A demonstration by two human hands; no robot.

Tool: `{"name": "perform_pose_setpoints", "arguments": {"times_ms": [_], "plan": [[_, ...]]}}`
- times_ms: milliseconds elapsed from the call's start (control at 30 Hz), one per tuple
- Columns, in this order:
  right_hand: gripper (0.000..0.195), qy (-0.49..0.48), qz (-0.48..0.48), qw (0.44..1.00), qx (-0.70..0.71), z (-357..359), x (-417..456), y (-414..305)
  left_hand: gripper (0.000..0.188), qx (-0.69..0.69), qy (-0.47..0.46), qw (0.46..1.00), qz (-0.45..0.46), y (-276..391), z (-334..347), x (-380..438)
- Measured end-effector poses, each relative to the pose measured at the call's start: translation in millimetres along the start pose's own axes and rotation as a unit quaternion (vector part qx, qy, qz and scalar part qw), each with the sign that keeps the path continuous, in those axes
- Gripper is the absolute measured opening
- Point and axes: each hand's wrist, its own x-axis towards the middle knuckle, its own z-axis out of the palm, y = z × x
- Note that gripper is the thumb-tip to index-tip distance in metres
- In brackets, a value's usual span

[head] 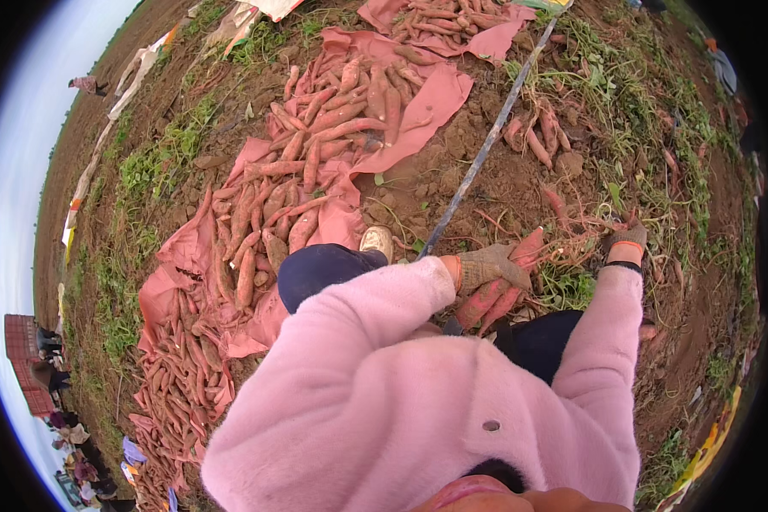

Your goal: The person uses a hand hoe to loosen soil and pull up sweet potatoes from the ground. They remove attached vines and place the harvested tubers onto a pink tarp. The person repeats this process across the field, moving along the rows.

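My left hand point(491, 269), in a brown knit work glove with an orange cuff, is closed around a clump of reddish sweet potatoes point(502, 296) in front of my body. Stringy roots point(573, 238) run from the clump towards the right. There my right hand point(627, 240), in a matching glove, has its fingers bent at the stems by the vines; what it grips is not clear. More sweet potatoes point(537, 144) lie on the soil ahead, beside the vines. At the left, many others point(304, 227) are piled on a pink cloth point(425, 137).
A long dark strip point(486, 150) crosses the soil ahead. Green vines point(621, 96) spread at the right. A second heap of sweet potatoes point(445, 22) lies farther off. Several people point(77, 448) and a red truck body point(25, 365) are at the far left.
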Motion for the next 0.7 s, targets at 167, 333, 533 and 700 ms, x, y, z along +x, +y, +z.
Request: {"name": "perform_pose_setpoints", "arguments": {"times_ms": [167, 333, 533, 700], "plan": [[0.039, 0.015, 0.067, 0.995, -0.079, 46, -121, -3, 0.086, -0.100, 0.038, 0.994, 0.004, -47, -23, -7], [0.046, -0.009, 0.085, 0.996, -0.005, 53, -132, -9, 0.119, 0.109, 0.092, 0.988, -0.063, -56, -22, 4], [0.027, 0.031, 0.046, 0.994, 0.097, 54, -94, -9, 0.114, 0.124, 0.015, 0.983, -0.136, -56, -5, 10], [0.024, -0.041, 0.022, 0.992, 0.118, 63, -138, -12, 0.116, 0.276, 0.144, 0.943, -0.119, -54, -20, 26]]}}
